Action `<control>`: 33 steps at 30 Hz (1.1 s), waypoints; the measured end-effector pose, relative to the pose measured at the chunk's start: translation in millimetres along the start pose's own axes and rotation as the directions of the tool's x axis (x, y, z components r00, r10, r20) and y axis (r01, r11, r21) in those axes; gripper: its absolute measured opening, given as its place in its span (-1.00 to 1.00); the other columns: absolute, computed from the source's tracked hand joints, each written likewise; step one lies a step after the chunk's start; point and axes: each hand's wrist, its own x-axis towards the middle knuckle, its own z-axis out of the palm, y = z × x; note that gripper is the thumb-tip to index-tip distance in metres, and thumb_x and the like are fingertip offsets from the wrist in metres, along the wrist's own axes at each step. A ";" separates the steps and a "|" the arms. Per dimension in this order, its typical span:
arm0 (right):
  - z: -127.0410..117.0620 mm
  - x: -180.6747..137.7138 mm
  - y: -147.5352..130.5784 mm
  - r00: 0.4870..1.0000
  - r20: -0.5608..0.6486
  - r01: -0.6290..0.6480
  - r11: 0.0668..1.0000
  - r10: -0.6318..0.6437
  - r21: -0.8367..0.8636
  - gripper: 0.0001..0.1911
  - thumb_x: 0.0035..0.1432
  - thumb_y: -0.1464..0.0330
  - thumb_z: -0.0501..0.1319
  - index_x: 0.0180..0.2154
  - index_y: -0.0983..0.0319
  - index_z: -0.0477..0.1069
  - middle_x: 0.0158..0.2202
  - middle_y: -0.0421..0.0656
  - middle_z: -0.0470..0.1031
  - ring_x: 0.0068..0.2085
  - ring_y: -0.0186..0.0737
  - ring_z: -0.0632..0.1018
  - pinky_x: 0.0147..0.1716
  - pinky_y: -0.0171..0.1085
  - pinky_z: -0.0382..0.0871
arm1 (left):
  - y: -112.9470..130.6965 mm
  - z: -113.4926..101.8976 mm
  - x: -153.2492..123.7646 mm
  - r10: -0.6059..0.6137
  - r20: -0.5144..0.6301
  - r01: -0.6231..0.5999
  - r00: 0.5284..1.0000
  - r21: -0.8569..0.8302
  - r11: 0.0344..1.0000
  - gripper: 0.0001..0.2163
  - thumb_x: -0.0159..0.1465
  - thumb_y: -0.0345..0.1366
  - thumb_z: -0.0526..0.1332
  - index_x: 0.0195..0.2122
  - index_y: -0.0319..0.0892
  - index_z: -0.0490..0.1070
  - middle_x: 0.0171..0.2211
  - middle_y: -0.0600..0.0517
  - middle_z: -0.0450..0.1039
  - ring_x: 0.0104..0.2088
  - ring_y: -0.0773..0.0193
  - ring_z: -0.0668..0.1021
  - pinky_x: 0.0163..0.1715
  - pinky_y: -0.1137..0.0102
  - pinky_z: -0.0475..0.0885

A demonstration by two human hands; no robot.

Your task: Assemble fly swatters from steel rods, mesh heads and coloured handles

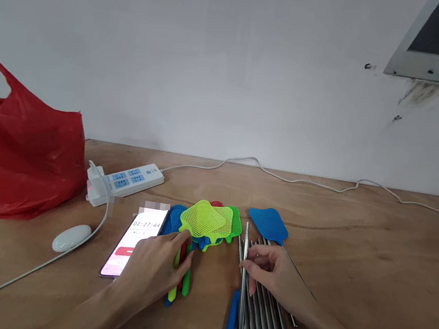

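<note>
Metal rods (262, 320) lie fanned well right of the phone (134, 240); the right hand (272, 268) pinches a slim rod (246, 241) between thumb and fingers. Just beside the phone, the left hand (159, 259) curls around swatter handles (185, 284).

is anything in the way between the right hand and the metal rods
Nothing visible: the right hand is over the metal rods, its thumb against one. The blue handle lies beside them, to their left.
</note>
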 end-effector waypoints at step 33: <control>-12.8 0.4 4.0 0.993 -0.109 0.005 0.922 0.040 0.387 -0.75 0.04 0.18 0.28 -0.40 0.19 0.30 -0.70 -0.33 0.40 -0.70 -0.47 0.26 -0.72 -0.48 -0.02 | -2.4 3.2 -5.7 0.188 0.080 -0.042 0.979 -0.821 0.569 -0.59 0.44 -0.08 -0.03 0.27 -0.04 0.13 -0.09 -0.04 0.45 -0.26 0.21 0.52 -0.32 0.34 0.48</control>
